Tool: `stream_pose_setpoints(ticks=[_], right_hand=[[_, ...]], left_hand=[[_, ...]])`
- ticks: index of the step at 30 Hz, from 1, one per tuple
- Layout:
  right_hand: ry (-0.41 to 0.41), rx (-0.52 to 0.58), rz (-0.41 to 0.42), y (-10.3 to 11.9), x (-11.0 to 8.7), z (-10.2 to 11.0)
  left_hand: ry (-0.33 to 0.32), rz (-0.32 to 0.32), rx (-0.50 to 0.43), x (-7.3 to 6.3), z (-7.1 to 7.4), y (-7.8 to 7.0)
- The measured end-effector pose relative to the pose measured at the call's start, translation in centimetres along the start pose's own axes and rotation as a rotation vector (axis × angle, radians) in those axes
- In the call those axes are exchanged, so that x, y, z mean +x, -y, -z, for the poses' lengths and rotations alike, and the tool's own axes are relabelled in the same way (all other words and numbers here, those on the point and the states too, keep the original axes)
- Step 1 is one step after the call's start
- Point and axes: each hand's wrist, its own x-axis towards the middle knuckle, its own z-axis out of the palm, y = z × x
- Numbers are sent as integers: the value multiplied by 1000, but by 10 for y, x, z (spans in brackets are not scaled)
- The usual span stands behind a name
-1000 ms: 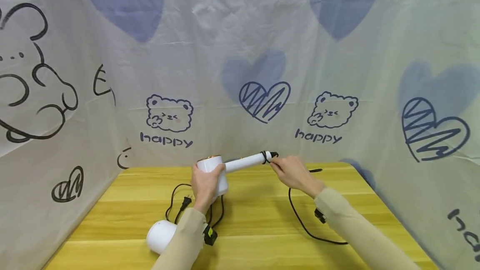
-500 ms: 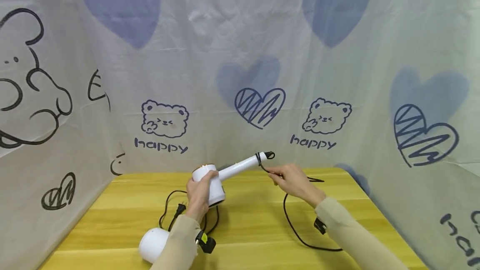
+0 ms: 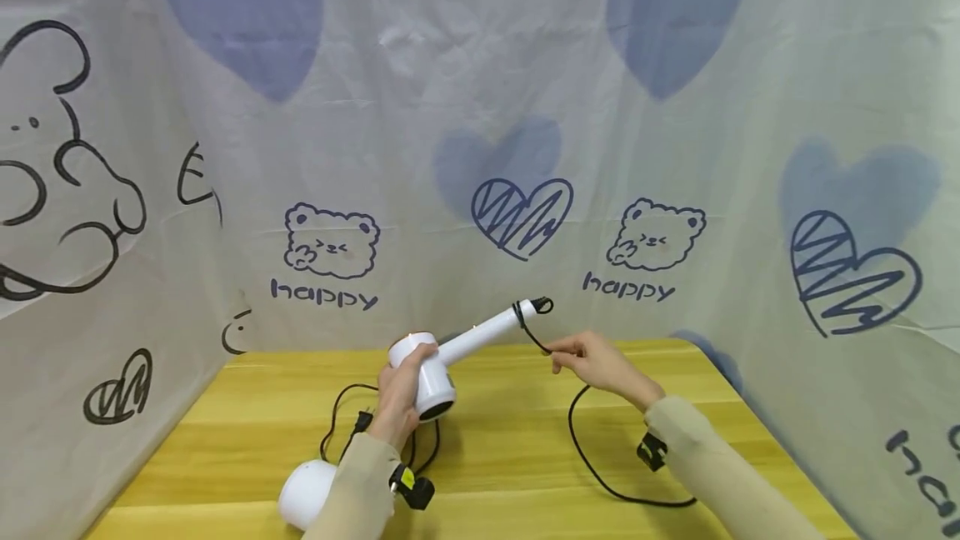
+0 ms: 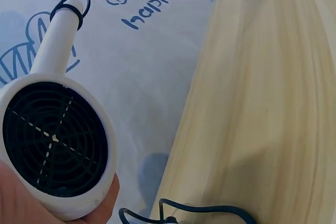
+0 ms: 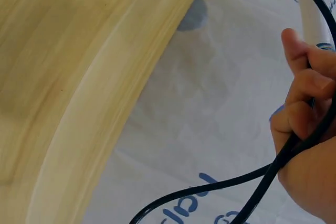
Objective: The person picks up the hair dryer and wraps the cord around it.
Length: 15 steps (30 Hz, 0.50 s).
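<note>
A white hair dryer (image 3: 431,377) is held above the table, its handle (image 3: 480,337) slanting up to the right. My left hand (image 3: 400,392) grips the round body, and the black vent grille (image 4: 55,139) faces the left wrist camera. Black power cord (image 3: 534,338) loops around the handle's end. From there it runs taut down to my right hand (image 3: 603,367), which pinches it between thumb and fingers. In the right wrist view, more cord (image 5: 273,169) crosses by the curled fingers (image 5: 302,90) of that hand.
A white rounded object (image 3: 306,493) lies at the table's front left, partly behind the left sleeve. Near it is a black two-prong plug (image 3: 363,421) with cord. Slack cord (image 3: 592,461) curves over the wooden table (image 3: 517,473) on the right. A printed cloth (image 3: 420,148) hangs behind.
My right hand has moved from the handle's tip down and to the right, drawing a stretch of cord away. The dryer body has tilted, and its dark vent end now shows.
</note>
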Motion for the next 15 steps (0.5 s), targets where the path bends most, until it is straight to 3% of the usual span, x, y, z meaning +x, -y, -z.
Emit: stream_pose_setpoints(ticks=[4,11,15], right_hand=[[23,107,-106,-4,3,4],[199,358,-187,-14,6,13],[273,426,-234,-18,11,17]], left_hand=[[42,34,-15,-1,-3,-4],[107,83,-38,-3,-3,-4],[157,100,-66,-2,-4,-5]])
